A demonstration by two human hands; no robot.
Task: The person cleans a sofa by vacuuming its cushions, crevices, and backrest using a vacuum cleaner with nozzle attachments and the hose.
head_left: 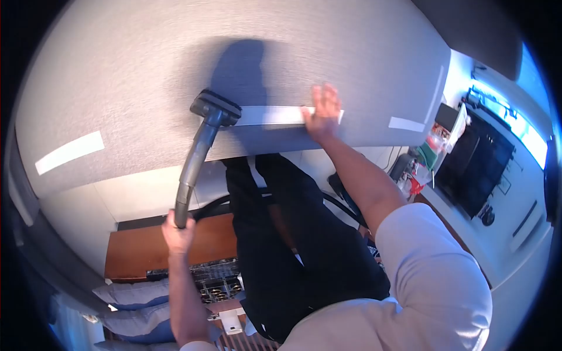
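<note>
Nearest to us, our black trousers are hanging in soft cloth folds. At about 8 o'clock, our left hand is closing around the lower end of the vacuum tube, which is smooth, grey, slightly bent plastic. From this grip, the tube's long axis is running away from us, between 12 and 1 o'clock, up to the brush head. This head is dark, blocky and ribbed, and it is lying across the tube; we cannot tell if it is touching the cloth. A black hose is curving near our legs.

Farther, a wide panel of grey woven fabric is spreading before us. From the brush head, a flat white strip is running towards 3 o'clock, and our right hand, open and empty, is resting flat over its far end, fingers towards 12.

Beyond, at 7 o'clock, blue-grey cushions are lying beside a smooth brown wooden board.
</note>
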